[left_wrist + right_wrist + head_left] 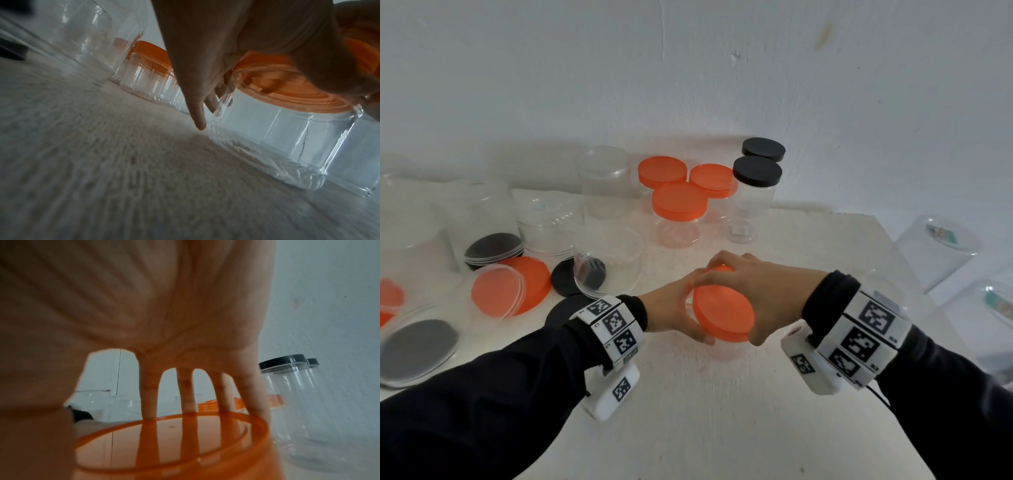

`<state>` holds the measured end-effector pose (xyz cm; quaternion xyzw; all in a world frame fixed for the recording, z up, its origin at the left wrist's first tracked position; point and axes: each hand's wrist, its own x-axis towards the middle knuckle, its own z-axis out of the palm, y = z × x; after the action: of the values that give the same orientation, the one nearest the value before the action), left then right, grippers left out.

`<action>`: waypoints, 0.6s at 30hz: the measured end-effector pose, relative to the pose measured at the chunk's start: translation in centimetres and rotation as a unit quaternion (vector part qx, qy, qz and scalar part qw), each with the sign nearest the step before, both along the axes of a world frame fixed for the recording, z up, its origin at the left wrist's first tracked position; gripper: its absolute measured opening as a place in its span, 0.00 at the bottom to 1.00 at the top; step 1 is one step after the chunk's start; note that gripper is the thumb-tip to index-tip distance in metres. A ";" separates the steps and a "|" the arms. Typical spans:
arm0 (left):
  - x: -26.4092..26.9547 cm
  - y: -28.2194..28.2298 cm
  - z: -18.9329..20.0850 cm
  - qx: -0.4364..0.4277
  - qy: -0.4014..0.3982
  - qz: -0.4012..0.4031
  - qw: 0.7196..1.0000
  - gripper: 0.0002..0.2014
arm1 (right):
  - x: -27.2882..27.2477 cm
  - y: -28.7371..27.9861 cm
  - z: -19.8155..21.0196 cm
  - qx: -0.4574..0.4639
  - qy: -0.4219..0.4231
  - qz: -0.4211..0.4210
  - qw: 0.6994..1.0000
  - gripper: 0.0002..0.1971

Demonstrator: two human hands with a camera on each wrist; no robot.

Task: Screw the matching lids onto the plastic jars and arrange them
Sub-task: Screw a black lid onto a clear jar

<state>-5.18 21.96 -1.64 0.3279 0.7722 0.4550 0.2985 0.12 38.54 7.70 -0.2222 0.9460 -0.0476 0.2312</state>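
Note:
An orange lid sits tilted on the mouth of a clear plastic jar at the table's middle. My right hand grips the lid from above and the right, with fingers over its far rim and the thumb on the near rim. In the right wrist view the fingers reach down onto the lid. My left hand holds the jar from the left, just under the lid. The left wrist view shows the jar standing on the table under the lid, with one finger pointing down its side.
Three orange-lidded jars and two black-lidded jars stand at the back by the wall. Open clear jars and loose orange and black lids crowd the left. More jars lie beyond the table's right edge.

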 end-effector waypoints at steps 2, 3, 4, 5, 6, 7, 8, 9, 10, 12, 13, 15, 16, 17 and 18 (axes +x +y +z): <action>-0.1 0.0 0.0 0.002 -0.002 -0.006 1.000 0.52 | -0.1 0.1 0.0 -0.001 -0.001 -0.001 1.000 0.49; -0.1 -0.1 -0.1 0.001 -0.004 -0.009 1.000 0.55 | -0.1 0.2 0.0 -0.002 -0.002 -0.001 1.000 0.49; -0.1 -0.1 -0.1 0.000 -0.006 -0.012 1.000 0.57 | -0.1 0.2 0.0 -0.003 -0.003 -0.001 1.000 0.49; -0.2 -0.2 -0.1 -0.002 -0.008 -0.016 1.000 0.60 | -0.1 0.2 0.0 -0.004 -0.004 -0.001 1.000 0.49; -0.2 -0.2 -0.2 -0.004 -0.011 -0.022 1.000 0.61 | -0.1 0.2 0.0 -0.004 -0.004 -0.003 1.000 0.49; -0.1 -0.2 -0.2 -0.006 -0.014 -0.025 1.000 0.60 | -0.1 0.2 0.0 -0.004 -0.005 -0.004 1.000 0.49; -0.1 -0.2 -0.2 -0.008 -0.016 -0.022 1.000 0.58 | 0.0 0.2 0.1 -0.003 -0.005 -0.005 1.000 0.49; -0.1 -0.2 -0.2 -0.009 -0.015 -0.015 1.000 0.56 | -0.1 0.2 0.1 0.000 -0.002 -0.005 1.000 0.48; -0.2 -0.2 -0.3 -0.009 -0.014 -0.005 1.000 0.54 | -0.1 0.3 0.1 0.004 0.003 -0.011 1.000 0.48; -0.3 -0.2 -0.3 -0.008 -0.011 0.010 1.000 0.51 | 0.0 0.1 0.1 0.021 0.029 -0.043 0.998 0.47; -0.3 -0.2 -0.3 -0.007 -0.010 0.014 1.000 0.50 | 0.1 -0.1 0.0 0.040 0.049 -0.063 0.996 0.47; -0.3 -0.1 -0.3 -0.008 -0.014 0.021 1.000 0.49 | 0.6 -0.5 -0.3 0.086 0.084 -0.088 0.989 0.49; -0.3 -0.1 -0.3 -0.007 -0.018 0.022 1.000 0.48 | 0.8 -0.6 -0.5 0.098 0.089 -0.088 0.987 0.50; -0.3 -0.1 -0.3 -0.003 -0.020 0.022 1.000 0.48 | 0.9 -0.6 -0.6 0.096 0.083 -0.081 0.989 0.51; -0.3 -0.1 -0.3 -0.001 -0.022 0.021 1.000 0.48 | 1.0 -0.5 -0.5 0.082 0.064 -0.067 0.992 0.51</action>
<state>-5.47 21.83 -1.98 0.3014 0.7724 0.4675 0.3064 1.17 38.03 7.23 -0.1411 0.9724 0.0286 0.1838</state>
